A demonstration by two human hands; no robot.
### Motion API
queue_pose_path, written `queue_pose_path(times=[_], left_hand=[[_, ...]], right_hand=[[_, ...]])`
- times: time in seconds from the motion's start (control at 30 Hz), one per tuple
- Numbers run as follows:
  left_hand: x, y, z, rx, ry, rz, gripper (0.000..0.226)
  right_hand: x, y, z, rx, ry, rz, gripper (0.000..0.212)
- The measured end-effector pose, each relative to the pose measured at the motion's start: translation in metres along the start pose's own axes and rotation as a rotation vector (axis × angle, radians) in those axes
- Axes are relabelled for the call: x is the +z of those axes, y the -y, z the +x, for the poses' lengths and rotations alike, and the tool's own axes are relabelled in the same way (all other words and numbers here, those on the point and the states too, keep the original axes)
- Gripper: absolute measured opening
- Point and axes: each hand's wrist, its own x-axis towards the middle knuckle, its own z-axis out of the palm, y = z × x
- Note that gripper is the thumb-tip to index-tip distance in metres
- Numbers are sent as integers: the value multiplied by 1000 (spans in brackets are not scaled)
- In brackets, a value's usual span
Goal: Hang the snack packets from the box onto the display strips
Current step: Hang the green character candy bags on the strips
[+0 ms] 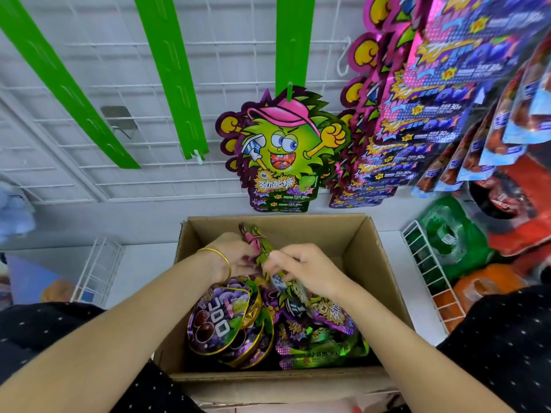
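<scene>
Both hands meet over the open cardboard box [357, 242]. The glossy foil packet [257, 238] between them is mostly hidden, and only its crumpled pink-and-green top pokes up. The left hand [235, 259], a gold bangle [227, 262] on its wrist, curls its fingers round the packet. The right hand [307, 271] pinches the packet's lower part, fingertips out of sight. Beneath them in the box lie round purple pouches [219, 318] and spiky green pouches [323, 338], shiny and overlapping. Behind, three flat green plastic strips [176, 84] hang on a white wire grid [238, 43]. One strip carries a hung packet [283, 150] with a jagged outline. The side packets [432, 99] at the right are cut off by the edge.
</scene>
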Motion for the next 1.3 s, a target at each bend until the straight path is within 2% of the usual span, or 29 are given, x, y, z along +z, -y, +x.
queue_pose_path(times=[0.03, 0.07, 0.13, 0.17, 0.23, 0.3, 0.4, 0.47, 0.5, 0.57, 0.67, 0.77, 0.87, 1.0, 1.2, 1.3], left_hand=[[-3, 1, 0, 20, -12, 53, 19], [-7, 1, 1, 30, -16, 117, 18], [-10, -3, -4, 74, -16, 331, 20], [-10, -6, -9, 121, -21, 485, 20], [-7, -12, -16, 235, -23, 702, 20], [-6, -18, -21, 341, -4, 756, 24], [-7, -33, -29, 457, 22, 766, 25], [-7, -51, -41, 499, 53, 812, 6], [-7, -64, -49, 545, 71, 766, 8], [-3, -99, -65, 683, 36, 509, 23], [9, -159, -78, 980, -237, 228, 33], [25, -203, -76, 1112, -364, 160, 37], [38, -222, -72, 1153, -412, 174, 33], [42, -231, -71, 1148, -430, 362, 18], [39, -237, -80, 1095, -410, 447, 34], [39, -238, -82, 1066, -362, 369, 29]], right_hand=[[-2, 2, 0, 13, -26, 30, 29], [-5, 4, 2, -4, -125, 11, 27], [-16, 5, 8, -93, -353, -146, 22], [-22, 8, 11, -135, -387, -241, 26], [-31, 15, 19, -168, -299, -400, 40], [-38, 23, 27, -161, -175, -416, 43], [-49, 34, 36, -175, -98, -350, 23], [-60, 43, 40, -200, -123, -316, 15], [-66, 50, 40, -217, -142, -295, 13], [-81, 67, 40, -266, -193, -288, 14], [-104, 91, 41, -336, -304, -367, 19], [-122, 112, 44, -358, -464, -433, 21], [-132, 130, 48, -374, -595, -454, 16], [-139, 155, 56, -432, -746, -532, 18], [-141, 174, 70, -450, -899, -632, 19], [-140, 178, 75, -443, -929, -678, 21]])
